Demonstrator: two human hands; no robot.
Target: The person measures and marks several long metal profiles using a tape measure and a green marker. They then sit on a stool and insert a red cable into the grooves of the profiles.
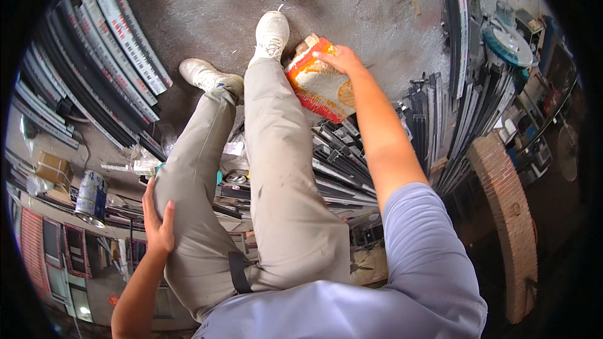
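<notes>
Sack of white, red and orange weave (317, 83), beside the off-white right shoe (272, 32), is gripped by the right hand (340, 60); the left hand (159, 225) rests open against beige trousers (200, 182). Handling the sack seems underway; shifting it calls for a secure hold.

The lumpy woven sack (319, 83) is cream, banded in red-orange with ochre patches. The long cloth trousers (276, 110) are plain grey-beige, the lace-up shoes (272, 30) off-white, the short-sleeved shirt (419, 248) pale lavender.
</notes>
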